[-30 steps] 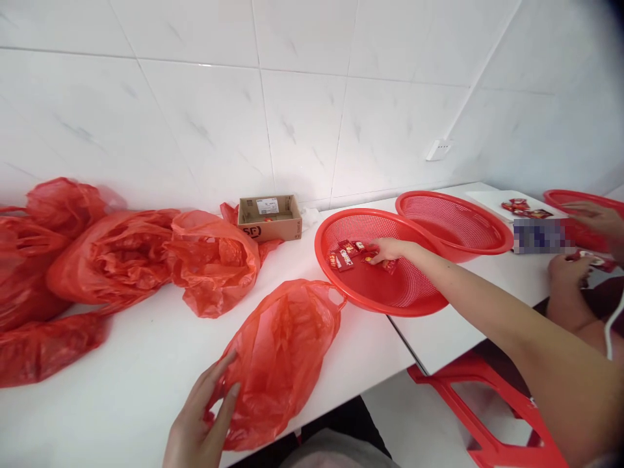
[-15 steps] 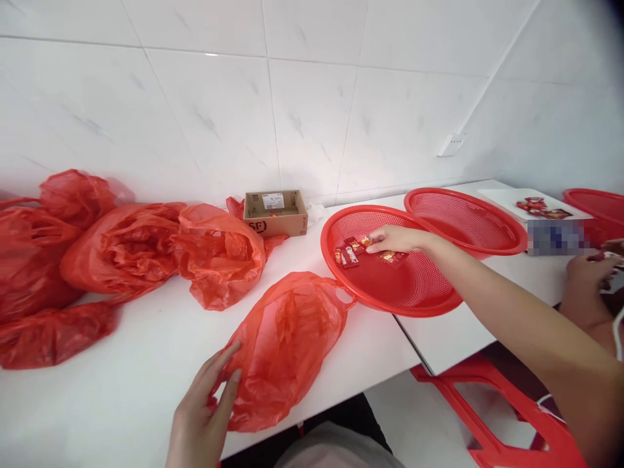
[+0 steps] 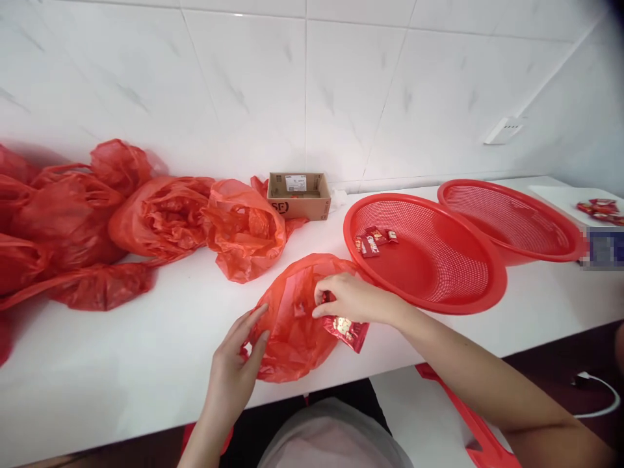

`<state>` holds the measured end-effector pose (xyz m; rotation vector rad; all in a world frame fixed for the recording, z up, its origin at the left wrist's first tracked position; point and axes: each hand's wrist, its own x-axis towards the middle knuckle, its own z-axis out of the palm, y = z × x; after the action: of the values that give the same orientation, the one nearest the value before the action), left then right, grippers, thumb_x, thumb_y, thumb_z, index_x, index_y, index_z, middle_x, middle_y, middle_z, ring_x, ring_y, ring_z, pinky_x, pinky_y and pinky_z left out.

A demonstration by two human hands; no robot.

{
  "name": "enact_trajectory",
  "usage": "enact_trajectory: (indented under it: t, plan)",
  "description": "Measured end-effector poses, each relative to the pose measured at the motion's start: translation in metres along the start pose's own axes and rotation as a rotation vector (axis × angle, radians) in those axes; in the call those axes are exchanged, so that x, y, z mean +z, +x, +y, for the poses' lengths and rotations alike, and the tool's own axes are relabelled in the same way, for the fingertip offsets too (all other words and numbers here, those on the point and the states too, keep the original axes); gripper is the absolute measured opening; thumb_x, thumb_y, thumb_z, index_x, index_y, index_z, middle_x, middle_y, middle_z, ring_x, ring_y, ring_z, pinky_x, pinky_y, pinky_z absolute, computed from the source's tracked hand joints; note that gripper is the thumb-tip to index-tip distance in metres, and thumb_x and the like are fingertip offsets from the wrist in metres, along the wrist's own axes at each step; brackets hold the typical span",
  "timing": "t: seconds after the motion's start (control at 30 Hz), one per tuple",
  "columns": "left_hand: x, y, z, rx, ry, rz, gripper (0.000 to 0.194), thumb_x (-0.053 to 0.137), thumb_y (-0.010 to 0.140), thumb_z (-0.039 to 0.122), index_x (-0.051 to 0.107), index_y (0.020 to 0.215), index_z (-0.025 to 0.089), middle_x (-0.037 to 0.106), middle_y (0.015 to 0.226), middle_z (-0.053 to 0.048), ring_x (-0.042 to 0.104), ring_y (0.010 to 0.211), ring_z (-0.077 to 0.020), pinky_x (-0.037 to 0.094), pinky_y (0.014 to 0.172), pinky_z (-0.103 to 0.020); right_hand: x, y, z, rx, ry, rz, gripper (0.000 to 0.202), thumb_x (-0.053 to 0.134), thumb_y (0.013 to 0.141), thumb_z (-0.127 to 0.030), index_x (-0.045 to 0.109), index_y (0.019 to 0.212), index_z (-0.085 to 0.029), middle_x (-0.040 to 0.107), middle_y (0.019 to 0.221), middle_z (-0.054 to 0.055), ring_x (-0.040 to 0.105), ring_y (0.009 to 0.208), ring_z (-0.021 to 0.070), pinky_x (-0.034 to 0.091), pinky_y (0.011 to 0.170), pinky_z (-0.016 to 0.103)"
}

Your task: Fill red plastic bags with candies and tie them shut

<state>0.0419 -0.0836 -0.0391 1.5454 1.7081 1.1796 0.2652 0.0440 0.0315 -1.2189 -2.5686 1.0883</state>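
Note:
My left hand [image 3: 238,357] is closed on the near left edge of a thin red plastic bag [image 3: 287,357], which lies with its mouth spread on the white table. Over the bag's right side, my right hand [image 3: 344,298] grips a shiny red snack packet [image 3: 348,330] with a pale printed design. The packet hangs below the fingers; whether others are tucked in the palm is hidden. Just to the right stands a red plastic basket [image 3: 429,266] with perforated sides. A few small red packets [image 3: 373,242] lie at its left end.
Several filled red plastic bags [image 3: 68,214] crowd the left of the table [image 3: 121,364]. A small cardboard box [image 3: 307,208] stands against the tiled wall. Behind the near basket is a second red basket [image 3: 511,218]; more packets [image 3: 599,211] lie at far right.
My right hand has moved left, out of the basket and over the open bag, carrying a red packet. Fewer packets lie in the basket. The view has shifted left; my left hand stays at the bag.

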Motion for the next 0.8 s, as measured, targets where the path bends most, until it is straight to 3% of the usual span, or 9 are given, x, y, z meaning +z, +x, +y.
enact_trajectory:
  t: [0.13, 0.27, 0.4, 0.6, 0.73, 0.8]
  plan:
    - [0.000, 0.001, -0.006, -0.014, -0.014, -0.006, 0.040, 0.054, 0.092, 0.032, 0.055, 0.132, 0.028, 0.055, 0.137, -0.004, 0.048, 0.129, -0.0209, 0.039, 0.109, -0.034, -0.015, -0.011, -0.009, -0.022, 0.287, 0.144, 0.019, 0.064, 0.085, -0.040, 0.063, 0.086, -0.021, 0.066, 0.085, -0.001, 0.059, 0.073, 0.0120, 0.044, 0.067, 0.025]
    - [0.002, 0.002, -0.006, -0.018, -0.018, -0.003, 0.041, 0.054, 0.092, 0.033, 0.055, 0.133, 0.028, 0.055, 0.137, -0.005, 0.049, 0.129, -0.0217, 0.039, 0.108, -0.036, 0.000, -0.006, -0.013, -0.124, 0.522, 0.182, 0.020, 0.064, 0.085, -0.040, 0.062, 0.093, -0.021, 0.066, 0.095, 0.000, 0.062, 0.084, 0.0125, 0.048, 0.076, 0.025]
    - [-0.001, 0.000, -0.004, -0.035, -0.019, 0.021, 0.041, 0.055, 0.092, 0.033, 0.055, 0.133, 0.030, 0.055, 0.137, -0.004, 0.049, 0.129, -0.0212, 0.040, 0.107, -0.034, 0.021, 0.007, -0.008, -0.089, 0.399, 0.177, 0.024, 0.069, 0.081, -0.033, 0.064, 0.102, -0.022, 0.066, 0.108, 0.002, 0.061, 0.098, 0.0154, 0.047, 0.087, 0.030]
    - [-0.003, -0.002, -0.006, -0.010, -0.031, 0.035, 0.039, 0.055, 0.092, 0.031, 0.056, 0.132, 0.030, 0.057, 0.134, -0.003, 0.050, 0.127, -0.0191, 0.039, 0.107, -0.031, 0.021, 0.014, -0.008, -0.121, 0.502, 0.350, 0.020, 0.059, 0.089, -0.038, 0.059, 0.102, -0.021, 0.065, 0.105, 0.001, 0.059, 0.073, 0.0099, 0.049, 0.070, 0.026]
    - [-0.001, 0.000, -0.005, 0.010, -0.013, 0.049, 0.040, 0.054, 0.092, 0.033, 0.055, 0.132, 0.031, 0.057, 0.134, -0.003, 0.053, 0.124, -0.0217, 0.045, 0.100, -0.033, 0.027, 0.015, -0.005, -0.191, 0.267, 0.444, 0.011, 0.057, 0.090, -0.028, 0.061, 0.099, -0.021, 0.064, 0.103, 0.003, 0.059, 0.074, 0.0112, 0.049, 0.075, 0.029]
    - [-0.001, 0.001, -0.005, -0.008, 0.004, 0.055, 0.042, 0.053, 0.092, 0.035, 0.055, 0.133, 0.030, 0.057, 0.134, -0.005, 0.055, 0.121, -0.0239, 0.049, 0.091, -0.033, 0.017, 0.012, -0.002, -0.232, 0.179, 0.497, 0.011, 0.055, 0.091, -0.027, 0.062, 0.099, -0.022, 0.065, 0.104, 0.004, 0.061, 0.081, 0.0130, 0.050, 0.077, 0.029]
